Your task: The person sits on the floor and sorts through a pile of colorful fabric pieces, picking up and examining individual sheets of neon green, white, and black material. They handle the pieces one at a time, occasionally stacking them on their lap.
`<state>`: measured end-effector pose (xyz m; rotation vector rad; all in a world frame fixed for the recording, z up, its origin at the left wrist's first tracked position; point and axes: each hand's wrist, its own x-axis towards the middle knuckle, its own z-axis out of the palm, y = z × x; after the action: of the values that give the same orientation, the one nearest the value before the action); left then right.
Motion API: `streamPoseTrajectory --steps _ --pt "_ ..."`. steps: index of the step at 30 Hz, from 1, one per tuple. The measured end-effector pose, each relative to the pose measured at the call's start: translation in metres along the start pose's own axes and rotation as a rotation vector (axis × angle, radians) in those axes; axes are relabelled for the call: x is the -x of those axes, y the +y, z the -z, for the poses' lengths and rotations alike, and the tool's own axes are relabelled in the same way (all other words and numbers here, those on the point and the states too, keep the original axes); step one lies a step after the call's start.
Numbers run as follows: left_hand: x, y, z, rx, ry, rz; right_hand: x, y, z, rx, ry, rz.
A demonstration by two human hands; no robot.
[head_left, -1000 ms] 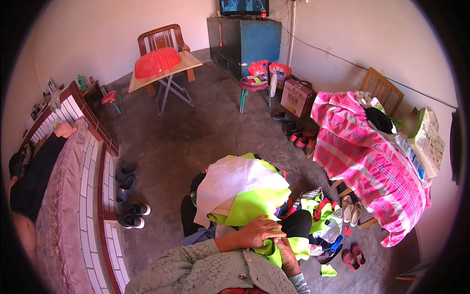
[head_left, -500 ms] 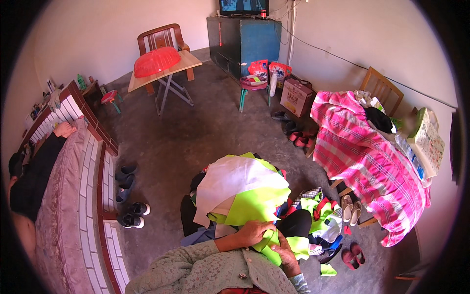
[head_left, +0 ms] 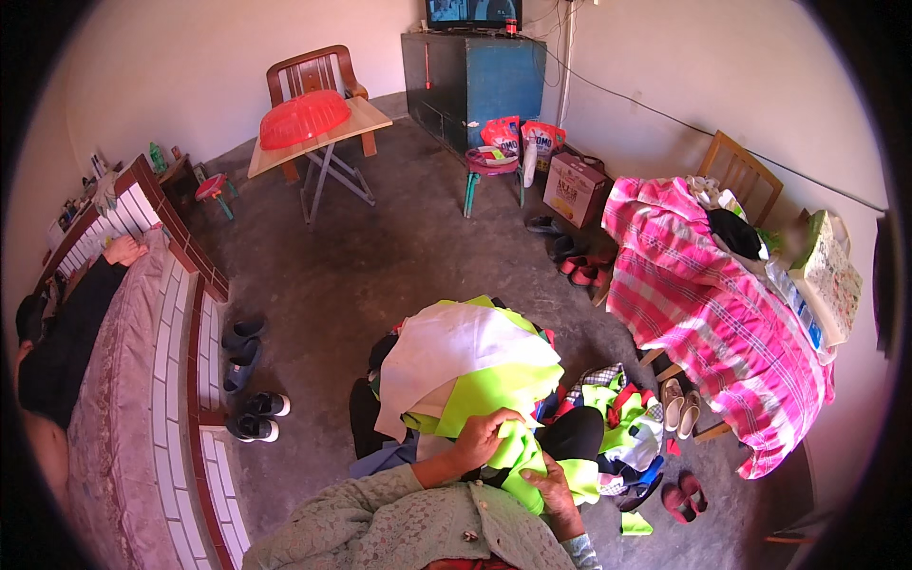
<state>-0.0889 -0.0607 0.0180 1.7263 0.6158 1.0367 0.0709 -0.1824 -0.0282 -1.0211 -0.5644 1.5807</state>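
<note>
Close to my body, my left hand (head_left: 482, 440) and my right hand (head_left: 553, 486) both grip a lime-green piece of cloth (head_left: 519, 462), pulled up between them. The fingers of the left hand are bent over its upper edge; those of the right pinch it lower down. Just beyond lies a heap of fabric with a white cloth (head_left: 465, 334) and a lime-green cloth (head_left: 499, 394) on top. To the right, a pile of mixed cloth scraps (head_left: 622, 418) in green, red, white and checks spreads over the floor. A small green scrap (head_left: 636, 523) lies apart near it.
A pink plaid cover (head_left: 703, 313) drapes over furniture at right, with beige shoes (head_left: 680, 407) and dark red slippers (head_left: 685, 497) nearby. Dark shoes (head_left: 256, 418) stand by the tiled bed platform (head_left: 166, 380), where another person's arm (head_left: 76, 332) rests. A folding table (head_left: 366, 119) holds a red basin (head_left: 304, 120).
My left hand has risen a little, lifting and bunching the lime-green cloth upward. The right hand stays nearly in place.
</note>
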Motion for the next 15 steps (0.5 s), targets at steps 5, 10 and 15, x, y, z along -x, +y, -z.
streamPoseTrajectory --steps 5,10,15 --pt "-0.003 -0.001 0.015 0.249 0.068 0.144 -0.002 0.009 0.004 -0.005 0.016 0.013" --pt "-0.012 0.006 0.035 0.411 0.219 0.167 -0.002 0.014 0.009 0.009 0.038 0.021" --pt "-0.040 -0.017 0.064 0.851 0.414 0.284 -0.004 0.001 0.006 0.161 0.084 0.030"
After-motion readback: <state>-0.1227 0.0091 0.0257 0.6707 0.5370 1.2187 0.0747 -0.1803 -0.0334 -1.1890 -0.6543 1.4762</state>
